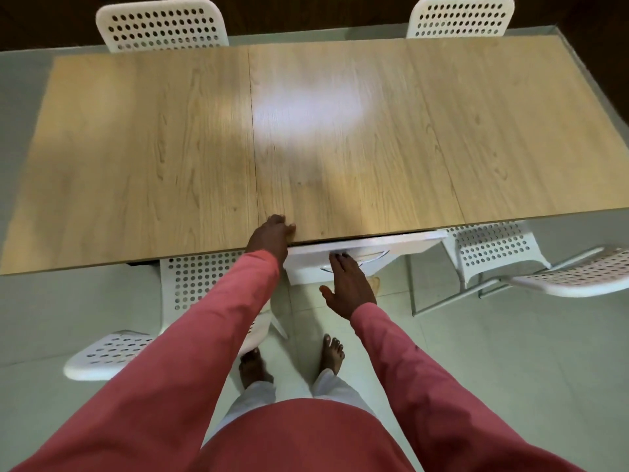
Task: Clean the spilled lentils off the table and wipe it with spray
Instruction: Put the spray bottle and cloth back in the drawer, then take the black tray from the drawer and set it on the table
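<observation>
A long light-wood table (340,131) fills the upper half of the view, with a bright glare patch near its middle. No lentils, cloth or spray bottle show on it. My left hand (272,233) rests on the table's near edge, fingers curled over the top. Just below that edge a white drawer (367,248) stands partly out. My right hand (347,287) reaches to the drawer's front with straight fingers touching it near a thin metal handle (371,258).
White perforated chairs stand around the table: two at the far side (163,25) (459,15), one at my left (112,352), one tucked under the near edge (490,247), one at the right (575,274). My bare feet (292,362) stand on pale floor tiles.
</observation>
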